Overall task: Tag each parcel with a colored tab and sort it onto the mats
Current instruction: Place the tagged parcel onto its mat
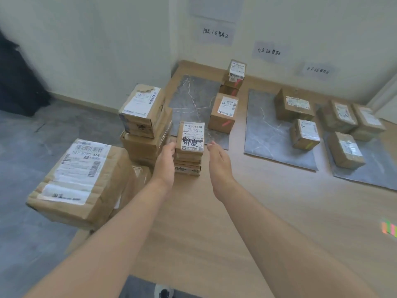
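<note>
pale walls (96, 50) with paper signs (216, 33), grey floor (25, 147), wooden baseboard (86, 100)

Left parcel (81, 181) label: "507", "A68"; wall sign (215, 33): "阳光小区暂存区".

Labelled brown parcel (190, 136): upright atop stack before me | three grey mats (268, 130): flat, bearing sorted parcels (223, 112) | coloured tabs (390, 230): far right

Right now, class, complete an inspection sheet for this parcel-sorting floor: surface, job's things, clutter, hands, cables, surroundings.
Surface: wooden floor with three grey mats.
Job's things: small parcel stack between the hands; sorted parcels on the mats; coloured tabs at the right edge.
Clutter: unsorted parcels piled at left.
Hands: left hand open at the stack's left side; right hand open, just clear of it.
Cables: nothing seen.
Surroundings: pale walls with handwritten signs; dark object far left.
</note>
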`<state>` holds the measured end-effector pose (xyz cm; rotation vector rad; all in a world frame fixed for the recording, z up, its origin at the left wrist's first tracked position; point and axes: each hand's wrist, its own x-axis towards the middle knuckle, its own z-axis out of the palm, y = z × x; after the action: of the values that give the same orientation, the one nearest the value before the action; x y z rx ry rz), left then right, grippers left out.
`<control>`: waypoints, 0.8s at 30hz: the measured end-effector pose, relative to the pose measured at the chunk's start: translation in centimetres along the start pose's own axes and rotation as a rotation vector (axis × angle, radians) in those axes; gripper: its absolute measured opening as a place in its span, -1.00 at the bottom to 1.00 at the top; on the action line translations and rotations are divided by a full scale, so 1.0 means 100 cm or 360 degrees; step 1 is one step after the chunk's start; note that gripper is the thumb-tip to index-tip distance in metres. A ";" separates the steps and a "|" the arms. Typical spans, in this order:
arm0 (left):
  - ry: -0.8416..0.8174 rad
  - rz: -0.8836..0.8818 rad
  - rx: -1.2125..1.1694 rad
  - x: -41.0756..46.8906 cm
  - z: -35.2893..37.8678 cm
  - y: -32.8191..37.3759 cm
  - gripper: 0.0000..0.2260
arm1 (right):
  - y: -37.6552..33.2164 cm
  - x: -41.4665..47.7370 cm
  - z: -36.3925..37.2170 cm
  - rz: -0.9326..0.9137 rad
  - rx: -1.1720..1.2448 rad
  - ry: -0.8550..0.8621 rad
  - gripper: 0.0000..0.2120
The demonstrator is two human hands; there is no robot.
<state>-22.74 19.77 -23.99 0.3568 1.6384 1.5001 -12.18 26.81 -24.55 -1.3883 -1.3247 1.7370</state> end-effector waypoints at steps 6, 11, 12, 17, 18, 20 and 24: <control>-0.0063 -0.0010 -0.0025 0.039 0.004 -0.017 -0.67 | 0.026 0.042 0.016 0.0138 -0.0090 0.0068 -0.66; -0.0077 -0.0046 -0.0087 0.054 0.002 -0.030 -0.65 | 0.038 0.050 0.029 0.0126 -0.0101 0.0066 -0.72; -0.0071 -0.0059 -0.0099 0.053 0.003 -0.029 -0.66 | 0.039 0.049 0.030 0.0122 -0.0096 0.0081 -0.72; -0.0029 -0.0049 -0.0133 0.049 0.003 -0.029 -0.66 | 0.038 0.041 0.026 0.0158 -0.0078 0.0107 -0.73; -0.0033 -0.0044 -0.0149 0.047 0.004 -0.029 -0.65 | 0.038 0.038 0.026 0.0147 -0.0072 0.0113 -0.73; -0.0030 -0.0036 -0.0159 0.039 0.004 -0.025 -0.65 | 0.036 0.030 0.025 0.0123 -0.0065 0.0120 -0.76; -0.0003 0.0033 -0.0119 0.022 0.007 -0.020 -0.65 | 0.032 0.011 0.014 0.0074 -0.0026 0.0136 -0.80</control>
<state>-22.83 21.33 -26.63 0.3347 1.5771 1.5711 -13.27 26.06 -27.97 -1.4965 -1.2731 1.6806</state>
